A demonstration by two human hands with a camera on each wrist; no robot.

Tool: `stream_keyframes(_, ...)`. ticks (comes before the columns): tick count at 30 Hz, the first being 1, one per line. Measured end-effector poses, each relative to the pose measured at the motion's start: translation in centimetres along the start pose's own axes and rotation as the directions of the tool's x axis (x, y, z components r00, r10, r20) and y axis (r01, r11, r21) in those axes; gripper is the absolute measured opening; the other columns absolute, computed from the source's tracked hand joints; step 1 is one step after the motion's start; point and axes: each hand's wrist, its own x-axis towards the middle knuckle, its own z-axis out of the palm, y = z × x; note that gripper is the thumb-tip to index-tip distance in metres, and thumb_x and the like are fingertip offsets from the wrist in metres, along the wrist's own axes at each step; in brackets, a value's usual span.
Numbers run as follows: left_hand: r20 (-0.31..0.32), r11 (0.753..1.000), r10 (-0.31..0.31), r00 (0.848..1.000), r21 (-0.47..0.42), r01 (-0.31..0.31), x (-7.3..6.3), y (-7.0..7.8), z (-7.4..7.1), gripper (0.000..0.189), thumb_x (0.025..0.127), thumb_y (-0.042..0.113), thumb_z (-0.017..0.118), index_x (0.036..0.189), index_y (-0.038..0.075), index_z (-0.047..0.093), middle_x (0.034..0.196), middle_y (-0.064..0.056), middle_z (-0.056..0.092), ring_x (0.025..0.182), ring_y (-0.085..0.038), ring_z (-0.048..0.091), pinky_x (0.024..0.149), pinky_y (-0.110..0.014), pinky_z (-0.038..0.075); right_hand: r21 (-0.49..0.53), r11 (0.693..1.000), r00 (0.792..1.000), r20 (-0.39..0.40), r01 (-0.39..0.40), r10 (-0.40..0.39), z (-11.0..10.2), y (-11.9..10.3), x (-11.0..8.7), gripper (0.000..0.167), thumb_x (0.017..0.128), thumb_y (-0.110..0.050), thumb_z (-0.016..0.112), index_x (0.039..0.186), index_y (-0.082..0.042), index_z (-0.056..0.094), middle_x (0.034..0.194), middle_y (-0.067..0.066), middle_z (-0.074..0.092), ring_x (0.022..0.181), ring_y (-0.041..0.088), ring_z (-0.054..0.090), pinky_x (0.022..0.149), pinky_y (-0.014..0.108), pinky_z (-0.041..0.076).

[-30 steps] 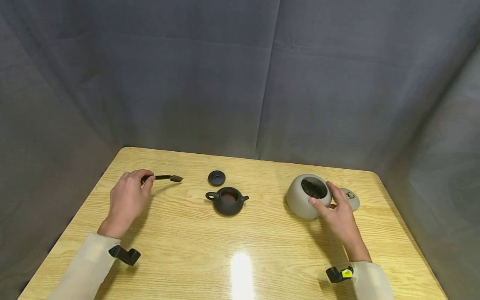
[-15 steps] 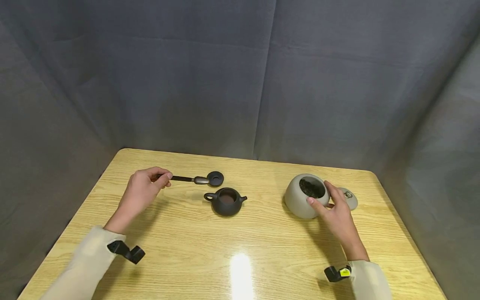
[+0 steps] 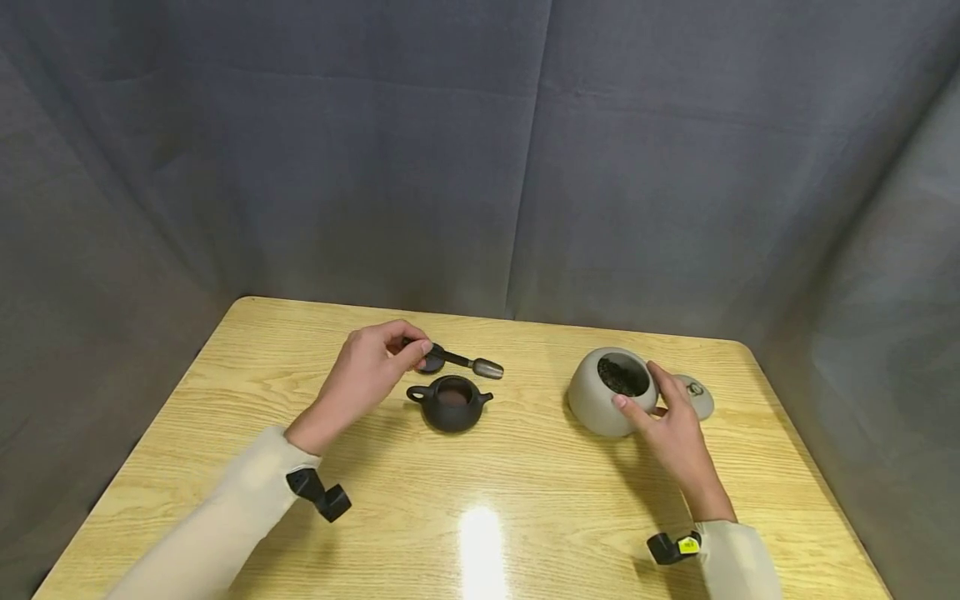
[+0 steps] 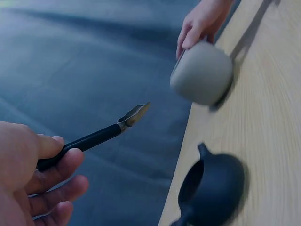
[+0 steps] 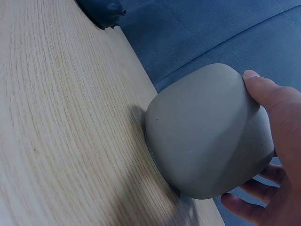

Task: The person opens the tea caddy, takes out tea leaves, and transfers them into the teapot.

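Observation:
In the head view my left hand (image 3: 367,367) pinches the black handle of a tea scoop (image 3: 487,368) between thumb and fingers. The scoop's metal head points right, above and behind a small dark teapot (image 3: 452,412), whose top is uncovered. My right hand (image 3: 675,429) grips the right side of a rounded grey tea jar (image 3: 600,404), thumb at the near rim and fingers at the far side. Dark tea leaves (image 3: 622,377) show inside the jar's mouth. The left wrist view shows the scoop head (image 4: 134,114) held away from both vessels.
The round teapot lid (image 3: 432,367) lies behind the teapot, partly covered by the scoop handle and my hand. Beside the jar, the grey jar lid (image 3: 699,398) lies partly behind my right fingers. A grey curtain (image 3: 375,167) hangs beyond the wooden table (image 3: 570,517).
My left hand has carried the scoop rightward from the table's left side, past the teapot lid. The right hand and jar have stayed in place.

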Motion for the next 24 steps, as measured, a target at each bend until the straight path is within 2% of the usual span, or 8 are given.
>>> stream_keyframes(2, 0.009, 1.0, 0.022, 1.0, -0.009, -0.022, 0.4, 0.8, 0.9, 0.014, 0.106, 0.029, 0.068, 0.108, 0.02, 0.079, 0.088, 0.0, 0.08, 0.08, -0.014, 0.071, 0.064, -0.028, 0.046, 0.012, 1.0, 1.0, 0.003, -0.001, 0.001, 0.1, 0.0, 0.0, 0.09, 0.101, -0.048, 0.072, 0.17, -0.012, 0.027, 0.168, 0.02, 0.035, 0.149, 0.037, 0.046, 0.097, 0.009, 0.043)
stream_keyframes(6, 0.032, 0.998, 0.068, 0.997, -0.001, -0.068, 1.3, 2.3, 2.9, 0.014, 0.106, 0.029, 0.068, 0.105, 0.02, 0.079, 0.086, 0.002, 0.08, 0.072, -0.008, 0.067, 0.064, -0.028, 0.045, 0.024, 1.0, 1.0, 0.01, -0.005, 0.004, 0.1, -0.1, -0.2, 0.089, 0.101, -0.048, 0.072, 0.17, -0.013, 0.027, 0.169, 0.019, 0.034, 0.149, 0.036, 0.045, 0.098, 0.009, 0.042)
stream_keyframes(9, 0.048, 0.995, 0.103, 0.994, 0.01, -0.103, 1.8, 3.4, 4.2, 0.015, 0.106, 0.031, 0.068, 0.104, 0.02, 0.079, 0.083, 0.002, 0.079, 0.063, -0.009, 0.06, 0.059, -0.027, 0.038, 0.023, 1.0, 1.0, 0.007, -0.003, 0.003, 0.1, -0.1, -0.3, 0.089, 0.102, -0.047, 0.072, 0.17, -0.011, 0.027, 0.169, 0.019, 0.034, 0.149, 0.036, 0.045, 0.095, 0.005, 0.04)
stream_keyframes(16, 0.073, 0.986, 0.159, 0.985, -0.06, -0.155, 2.7, 5.7, 6.8, 0.015, 0.105, 0.032, 0.07, 0.104, 0.021, 0.08, 0.082, 0.005, 0.078, 0.056, -0.011, 0.048, 0.054, -0.024, 0.031, 0.032, 0.999, 1.0, 0.003, -0.01, 0.01, 0.1, -0.1, -0.7, 0.089, 0.102, -0.046, 0.072, 0.17, -0.011, 0.026, 0.169, 0.021, 0.033, 0.149, 0.037, 0.045, 0.094, 0.001, 0.039)
stream_keyframes(18, 0.073, 0.981, 0.189, 0.979, -0.066, -0.185, 3.2, 6.3, 7.6, 0.016, 0.104, 0.033, 0.071, 0.104, 0.022, 0.081, 0.083, 0.006, 0.078, 0.057, -0.01, 0.048, 0.055, -0.024, 0.031, 0.025, 1.0, 1.0, 0.003, -0.017, 0.017, 0.0, -0.1, -0.8, 0.09, 0.102, -0.047, 0.072, 0.17, -0.012, 0.026, 0.17, 0.02, 0.033, 0.149, 0.037, 0.045, 0.099, 0.008, 0.043)
stream_keyframes(21, 0.072, 0.971, 0.238, 0.969, -0.04, -0.236, 3.9, 7.0, 8.9, 0.017, 0.103, 0.036, 0.071, 0.102, 0.022, 0.082, 0.08, 0.011, 0.077, 0.056, -0.008, 0.047, 0.055, -0.023, 0.031, 0.017, 1.0, 1.0, -0.002, -0.023, 0.023, 0.0, -0.1, -0.8, 0.09, 0.102, -0.049, 0.071, 0.171, -0.013, 0.026, 0.17, 0.02, 0.033, 0.148, 0.036, 0.047, 0.109, 0.029, 0.05)
stream_keyframes(24, 0.083, 0.959, 0.283, 0.956, 0.005, -0.284, 4.5, 7.7, 10.1, 0.019, 0.103, 0.037, 0.072, 0.1, 0.021, 0.082, 0.078, 0.012, 0.076, 0.057, -0.005, 0.049, 0.056, -0.022, 0.034, 0.019, 0.999, 1.0, -0.003, -0.027, 0.027, 0.2, -0.1, -0.8, 0.091, 0.101, -0.049, 0.072, 0.17, -0.012, 0.025, 0.169, 0.02, 0.034, 0.147, 0.036, 0.047, 0.113, 0.048, 0.048)
